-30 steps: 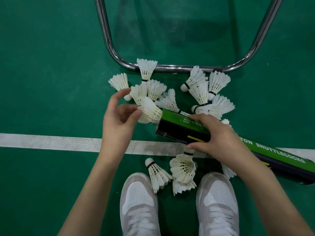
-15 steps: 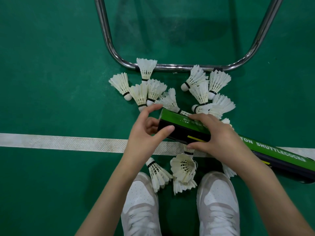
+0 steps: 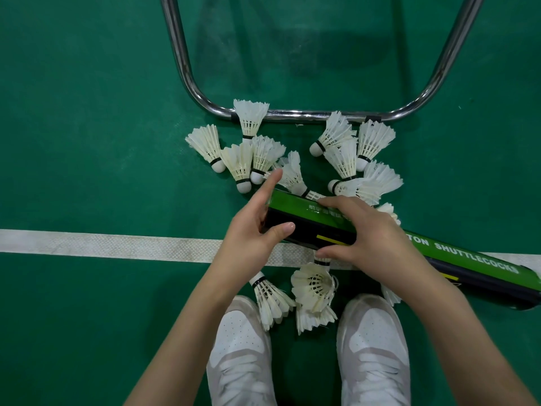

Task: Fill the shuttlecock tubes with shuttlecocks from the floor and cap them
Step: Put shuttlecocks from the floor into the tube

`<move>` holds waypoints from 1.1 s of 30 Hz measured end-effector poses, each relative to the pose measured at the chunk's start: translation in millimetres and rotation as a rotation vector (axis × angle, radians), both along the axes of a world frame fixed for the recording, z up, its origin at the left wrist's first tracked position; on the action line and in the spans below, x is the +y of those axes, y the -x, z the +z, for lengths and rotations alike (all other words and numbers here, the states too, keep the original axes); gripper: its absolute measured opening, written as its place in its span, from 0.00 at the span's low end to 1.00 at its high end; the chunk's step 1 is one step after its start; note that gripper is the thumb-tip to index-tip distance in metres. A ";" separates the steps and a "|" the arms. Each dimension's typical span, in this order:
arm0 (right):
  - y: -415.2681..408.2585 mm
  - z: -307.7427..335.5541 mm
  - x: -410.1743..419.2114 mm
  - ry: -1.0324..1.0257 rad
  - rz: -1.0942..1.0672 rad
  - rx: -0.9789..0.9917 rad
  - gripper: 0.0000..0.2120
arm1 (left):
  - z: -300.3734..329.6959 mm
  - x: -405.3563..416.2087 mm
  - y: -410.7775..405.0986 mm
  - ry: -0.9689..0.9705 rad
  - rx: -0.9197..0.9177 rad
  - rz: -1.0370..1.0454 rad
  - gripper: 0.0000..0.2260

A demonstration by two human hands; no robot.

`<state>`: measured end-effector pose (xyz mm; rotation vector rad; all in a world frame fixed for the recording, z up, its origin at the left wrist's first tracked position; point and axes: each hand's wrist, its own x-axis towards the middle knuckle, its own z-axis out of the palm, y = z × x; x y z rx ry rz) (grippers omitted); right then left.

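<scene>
Head view
Tube: a green and black shuttlecock tube (image 3: 468, 262) lies slanted across the floor, its near end up and to the left between the two hands, its far end down at the right edge; white letters on its green side read "SHUTTLECOCKS".
Left grip: the left hand (image 3: 251, 230) sits at the tube's open end, index finger stretched along the upper edge, thumb laid over the black side, palm covering the mouth; it grasps the tube end. Whether a shuttlecock is under the palm cannot be told.
Right grip: the right hand (image 3: 371, 238) is wrapped over the tube just behind the left, fingers on the green top, thumb under the lower edge, grasping it.
Loose shuttlecocks, left cluster: white feather shuttlecocks (image 3: 237, 162) lie in a bunch just above the left hand, cork ends mostly toward the person; one (image 3: 250, 118) lies with its feathers against the metal bar.
Loose shuttlecocks, right cluster: another bunch (image 3: 348, 159) lies above the right hand, some overlapping, one partly under the tube.
Loose shuttlecocks, near: three or so (image 3: 313, 285) lie below the tube between the shoes, one with its feather skirt turned up to the camera.
Floor: green court floor (image 3: 87, 112) crossed by a white line (image 3: 102, 244) that runs under the hands and tube.
Frame: a bent chrome tube frame (image 3: 298, 115) stands on the floor beyond the shuttlecocks.
Shoes: two white shoes (image 3: 240, 356) at the bottom, toes pointing toward the tube.
</scene>
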<state>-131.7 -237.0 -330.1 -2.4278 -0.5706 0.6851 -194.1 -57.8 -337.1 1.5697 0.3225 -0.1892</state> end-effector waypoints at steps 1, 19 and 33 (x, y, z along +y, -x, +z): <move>-0.2 0.3 0.3 0.001 0.000 0.002 0.34 | -0.8 0.0 0.1 0.009 -0.003 -0.005 0.33; 0.4 1.6 2.5 -0.013 0.007 -0.004 0.34 | 0.5 1.6 -4.4 -0.123 -0.008 -0.069 0.41; -2.9 6.3 6.0 -0.030 0.022 -0.072 0.35 | 10.5 4.8 -5.4 -0.172 -0.115 -0.044 0.38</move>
